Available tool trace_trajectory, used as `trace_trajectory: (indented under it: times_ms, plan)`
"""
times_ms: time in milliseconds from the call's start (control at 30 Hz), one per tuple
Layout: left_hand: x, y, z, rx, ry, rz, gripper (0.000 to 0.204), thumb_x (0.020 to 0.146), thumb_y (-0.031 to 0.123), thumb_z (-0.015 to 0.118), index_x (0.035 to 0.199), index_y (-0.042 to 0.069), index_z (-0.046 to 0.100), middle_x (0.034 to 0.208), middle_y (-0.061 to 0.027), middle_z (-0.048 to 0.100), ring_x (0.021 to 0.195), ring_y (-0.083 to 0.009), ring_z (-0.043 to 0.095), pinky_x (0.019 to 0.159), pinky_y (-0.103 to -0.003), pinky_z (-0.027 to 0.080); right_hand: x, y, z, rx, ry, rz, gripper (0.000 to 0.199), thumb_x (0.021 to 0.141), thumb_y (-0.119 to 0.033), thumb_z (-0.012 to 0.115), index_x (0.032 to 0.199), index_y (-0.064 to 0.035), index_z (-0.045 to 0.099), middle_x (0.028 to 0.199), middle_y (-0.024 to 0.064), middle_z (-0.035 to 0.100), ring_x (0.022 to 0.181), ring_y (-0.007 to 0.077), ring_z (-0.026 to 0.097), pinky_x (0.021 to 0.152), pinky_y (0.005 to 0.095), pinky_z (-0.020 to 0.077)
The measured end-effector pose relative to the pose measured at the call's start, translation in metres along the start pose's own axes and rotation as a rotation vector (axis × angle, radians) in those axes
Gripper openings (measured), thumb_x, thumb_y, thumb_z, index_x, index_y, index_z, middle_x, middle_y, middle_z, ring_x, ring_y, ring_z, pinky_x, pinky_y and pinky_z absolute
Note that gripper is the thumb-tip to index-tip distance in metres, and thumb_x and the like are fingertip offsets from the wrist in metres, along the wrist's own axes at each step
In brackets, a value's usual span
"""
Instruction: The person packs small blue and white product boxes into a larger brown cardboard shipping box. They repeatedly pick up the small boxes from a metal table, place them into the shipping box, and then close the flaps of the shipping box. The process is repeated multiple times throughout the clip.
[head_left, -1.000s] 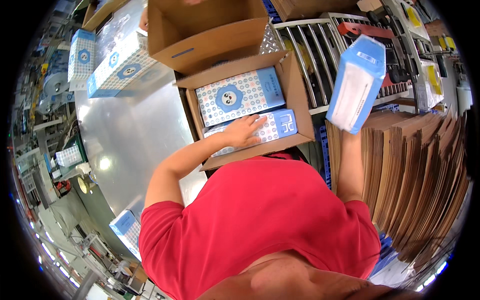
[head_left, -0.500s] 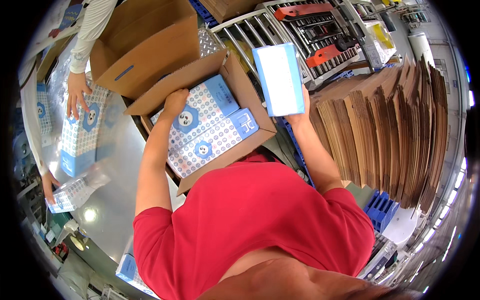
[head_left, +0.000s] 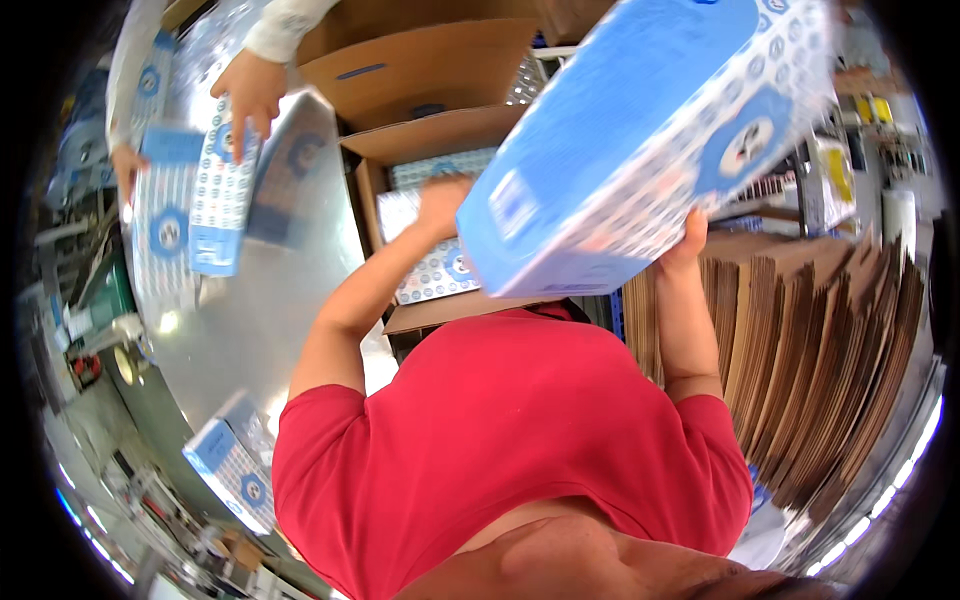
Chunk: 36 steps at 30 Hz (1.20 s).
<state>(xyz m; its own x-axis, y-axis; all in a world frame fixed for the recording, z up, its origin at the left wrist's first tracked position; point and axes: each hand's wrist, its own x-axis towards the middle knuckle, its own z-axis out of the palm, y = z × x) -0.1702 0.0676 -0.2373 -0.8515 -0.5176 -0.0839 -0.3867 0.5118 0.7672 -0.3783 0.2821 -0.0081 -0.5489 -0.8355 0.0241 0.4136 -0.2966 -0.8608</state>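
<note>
My right hand (head_left: 685,243) grips a large blue-and-white patterned pack (head_left: 600,150) from its lower right side, raised close to the camera. Over the open cardboard carton (head_left: 430,135) is my left hand (head_left: 445,203), smeared by motion. Its fingers are partly hidden by the raised pack, so whether they hold anything is unclear. Inside the carton lie patterned packs (head_left: 425,286) with a round blue animal badge. Part of the carton is covered by the raised pack.
On the metal table (head_left: 290,310) at the left, a co-worker's hand (head_left: 250,92) rests on an upright patterned pack (head_left: 218,200). Beside it stands another pack (head_left: 165,235). Another pack (head_left: 235,475) lies near my left elbow. Flattened cardboard sheets (head_left: 800,340) stand stacked at the right.
The pack in my right hand has come up, turned and moved closer to the camera. My left hand has shifted within the carton. The co-worker's packs have moved together, and the view has shifted.
</note>
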Motion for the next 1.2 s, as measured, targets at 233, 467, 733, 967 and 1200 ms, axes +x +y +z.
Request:
trace_trajectory:
  times_ms: [233,467,733,967,1200]
  plan:
    - [-0.046,-0.004,-0.027,0.242,-0.043,0.347,0.037,0.09,0.024,0.049,0.122,0.006,0.053,0.115,-0.0165,0.058,0.099,-0.0344,0.057,0.086,-0.043,0.045,0.09,0.04,0.053,-1.511,-0.8,-0.365,0.074,0.063,-0.014,0.075,0.132,-0.0239,0.048,0.13,0.0211,0.044,0.119,0.0387,0.044,0.096,0.0495,0.0371]
    - [-0.074,0.1,-0.096,0.493,0.127,0.255,0.056,0.085,0.036,0.054,0.134,0.011,0.043,0.14,-0.0172,0.038,0.132,-0.0318,0.033,0.107,-0.051,0.022,0.09,0.188,0.021,-1.895,-0.787,-0.13,0.08,0.074,-0.057,0.063,0.142,-0.0332,0.03,0.151,0.0149,0.015,0.14,0.0321,0.012,0.107,0.0614,0.0087]
    - [-0.114,0.007,-0.047,0.121,0.488,-0.184,0.081,0.076,0.02,0.069,0.139,-0.007,0.024,0.143,-0.0293,0.025,0.134,-0.0408,0.023,0.111,-0.046,0.017,0.089,0.12,0.041,-1.921,-0.733,-0.166,0.088,0.075,-0.049,0.066,0.146,-0.0206,0.022,0.144,0.0175,0.03,0.133,0.0301,0.03,0.105,0.0494,0.0275]
    - [-0.064,0.032,0.007,-0.283,0.406,-0.215,0.088,0.078,0.019,0.068,0.14,-0.007,0.012,0.144,-0.0285,0.019,0.135,-0.0377,0.02,0.109,-0.041,0.02,0.069,0.016,-0.041,-1.668,-0.439,0.61,0.119,0.069,-0.047,0.073,0.142,0.0066,-0.003,0.107,0.0324,0.059,0.096,0.0416,0.062,0.082,0.0418,0.0501]
    - [-0.094,-0.018,-0.001,-0.769,0.377,-0.719,0.052,0.092,0.021,0.044,0.138,-0.001,0.031,0.14,-0.0188,0.036,0.131,-0.0266,0.034,0.108,-0.039,0.027,0.049,0.086,-0.105,-1.571,-0.796,0.715,0.131,0.062,-0.038,0.081,0.142,0.0006,-0.015,0.127,0.0389,0.039,0.112,0.0465,0.048,0.098,0.0416,0.0397]
